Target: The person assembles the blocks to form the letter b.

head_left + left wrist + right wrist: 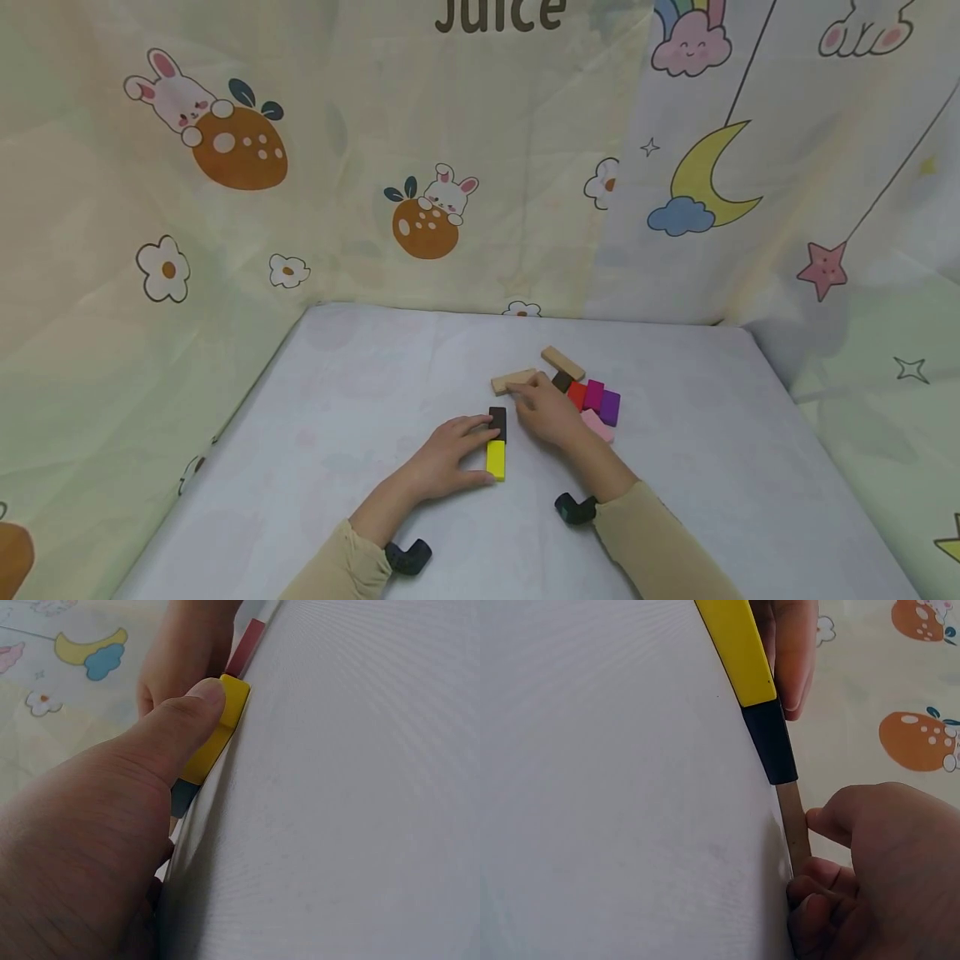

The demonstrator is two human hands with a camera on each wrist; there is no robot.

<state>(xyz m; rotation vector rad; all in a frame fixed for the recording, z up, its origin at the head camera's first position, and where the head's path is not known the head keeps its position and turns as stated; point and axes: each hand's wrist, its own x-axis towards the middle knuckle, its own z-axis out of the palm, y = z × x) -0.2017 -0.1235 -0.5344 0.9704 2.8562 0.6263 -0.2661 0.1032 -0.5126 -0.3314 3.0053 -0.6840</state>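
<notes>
Near the middle of the table, a black block [498, 423] and a yellow block [496, 461] lie end to end in a line. My left hand [448, 458] rests beside them, its thumb at the yellow block's near end and its fingertips by the black block. Just beyond them, my right hand [551, 410] pinches a plain wooden block [512, 381] that lies on the cloth. In the right wrist view the thumb meets that wooden block [793, 825] while the other fingers curl at its far end.
To the right of the right hand lie a second wooden block [562, 363], a dark block [562, 381], a red block [576, 395], a magenta block [593, 394], a purple block [610, 408] and a pink block [597, 426]. White cloth [360, 375] covers the table; a printed curtain [337, 167] hangs behind.
</notes>
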